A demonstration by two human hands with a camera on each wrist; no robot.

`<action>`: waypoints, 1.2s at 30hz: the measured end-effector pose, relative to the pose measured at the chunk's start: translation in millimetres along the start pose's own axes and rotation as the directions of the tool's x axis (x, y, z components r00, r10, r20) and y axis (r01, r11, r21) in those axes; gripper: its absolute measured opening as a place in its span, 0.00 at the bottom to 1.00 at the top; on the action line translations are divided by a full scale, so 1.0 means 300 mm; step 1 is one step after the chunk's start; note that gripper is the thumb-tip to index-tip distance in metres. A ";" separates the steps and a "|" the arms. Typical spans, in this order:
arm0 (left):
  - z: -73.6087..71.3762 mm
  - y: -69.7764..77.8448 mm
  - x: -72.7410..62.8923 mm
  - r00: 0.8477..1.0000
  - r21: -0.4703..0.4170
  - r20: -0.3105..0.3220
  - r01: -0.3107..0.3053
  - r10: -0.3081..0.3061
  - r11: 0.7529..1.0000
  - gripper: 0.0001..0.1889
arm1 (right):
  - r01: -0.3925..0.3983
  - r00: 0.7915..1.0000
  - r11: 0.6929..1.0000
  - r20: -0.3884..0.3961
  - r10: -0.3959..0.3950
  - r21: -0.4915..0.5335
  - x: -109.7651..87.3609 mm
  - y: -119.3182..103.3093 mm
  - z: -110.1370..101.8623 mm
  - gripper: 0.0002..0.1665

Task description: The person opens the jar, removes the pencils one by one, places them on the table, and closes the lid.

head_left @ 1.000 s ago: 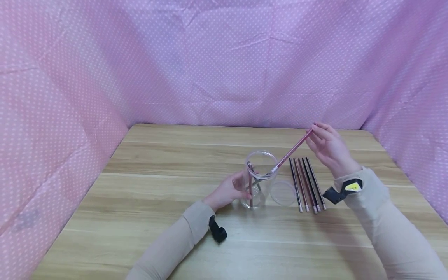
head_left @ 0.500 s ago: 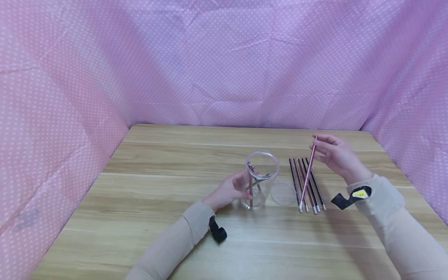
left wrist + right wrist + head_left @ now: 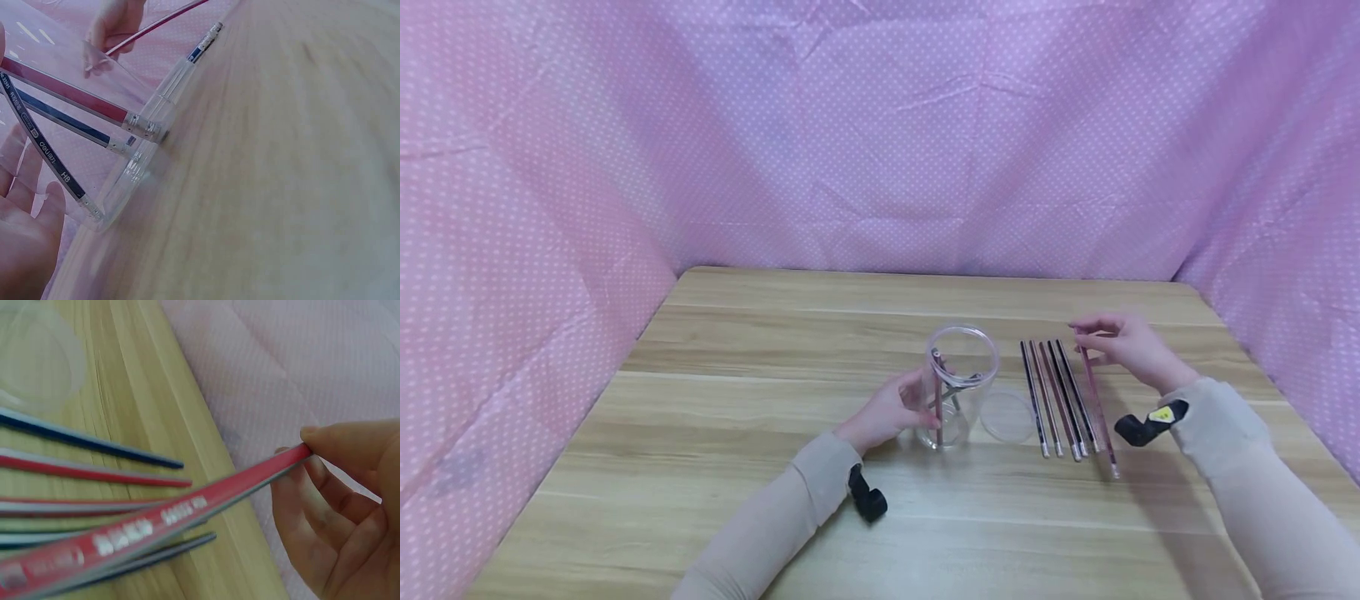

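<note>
My left hand (image 3: pixel 891 408) grips the side of a clear plastic jar (image 3: pixel 973 404) that stands upright and uncovered. Inside it are a red pencil (image 3: pixel 75 94) and dark pencils (image 3: pixel 45 145), one marked HB, their eraser ends at the bottom. Thumb and fingertips of my right hand (image 3: pixel 1131 348) pinch another red pencil (image 3: pixel 181 515) by its far end. Its eraser end slants down towards me, right of a row of dark and red pencils (image 3: pixel 1078 395). Whether that end touches the table cannot be told.
A round clear lid (image 3: pixel 1006 417) lies flat on the wooden table (image 3: pixel 775 350), between jar and pencil row. Pink dotted cloth (image 3: pixel 880 150) hangs behind the table and at both sides. A black strap camera sits on each wrist.
My right hand has carried the red pencil from the jar's rim, over the pencil row, to its right side, and lowered it. The left hand and jar have stayed still.
</note>
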State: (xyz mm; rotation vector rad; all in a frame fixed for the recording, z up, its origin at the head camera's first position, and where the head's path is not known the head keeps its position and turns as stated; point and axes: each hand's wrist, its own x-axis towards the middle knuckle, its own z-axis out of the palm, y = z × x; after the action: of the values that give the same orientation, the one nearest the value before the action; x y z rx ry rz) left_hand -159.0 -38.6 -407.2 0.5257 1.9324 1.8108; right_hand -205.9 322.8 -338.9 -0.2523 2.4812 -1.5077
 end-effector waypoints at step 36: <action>-0.004 -0.007 0.008 0.999 -0.029 -0.002 0.032 -0.032 0.999 0.40 | -0.168 0.985 0.980 0.007 0.170 -0.110 0.119 0.222 -0.021 0.29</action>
State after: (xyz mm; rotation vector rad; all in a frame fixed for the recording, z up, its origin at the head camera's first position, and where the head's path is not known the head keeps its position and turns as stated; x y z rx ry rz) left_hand -161.7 -38.5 -409.4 0.4802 1.9029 1.8172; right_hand -243.8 349.3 -398.8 -0.0689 2.5045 -1.3000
